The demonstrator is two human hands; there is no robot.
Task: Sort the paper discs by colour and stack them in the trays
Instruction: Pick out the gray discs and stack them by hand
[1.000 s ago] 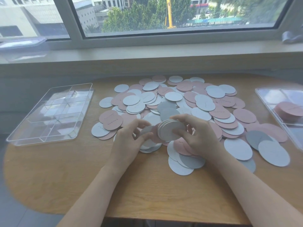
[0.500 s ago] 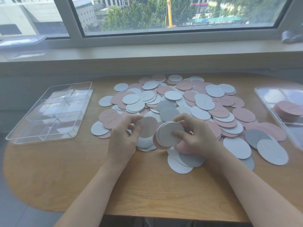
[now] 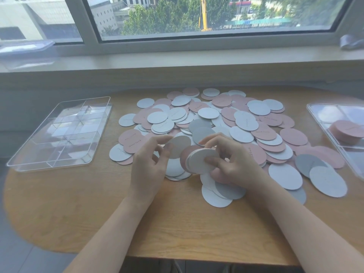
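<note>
On the table: a rounded wooden table (image 3: 98, 209) is standing against a pale wall under a window, and I am sitting at its near edge with both forearms reaching over it.
Left hand: my left hand (image 3: 146, 168) is pinching a single pale disc (image 3: 178, 145) between thumb and fingertips, holding it tilted above the pile, just left of the stack in my other hand.
Right hand: my right hand (image 3: 234, 164) is gripping a small stack of pale discs (image 3: 200, 161) on edge, thumb pressing its near face, fingers curling over the far side; a pink disc is showing behind the stack.
Loose discs: a wide pile of paper discs (image 3: 216, 123), pink, pale and grey, is lying overlapped across the middle and right of the table, some carrying faint handwriting too small to read.
Left tray: a clear tray (image 3: 23, 162) with dividers is sitting on the left of the table, well apart from my hands; I cannot tell whether anything is lying in its compartments.
Right tray: a second clear tray (image 3: 315, 113) is sitting at the right edge, partly cut off, holding a pink stack (image 3: 348, 131) in one compartment.
Room: a grey window sill (image 3: 177, 60) is running along the far side, and the window (image 3: 197, 16) is showing trees, buildings and a yellow crane outside.
</note>
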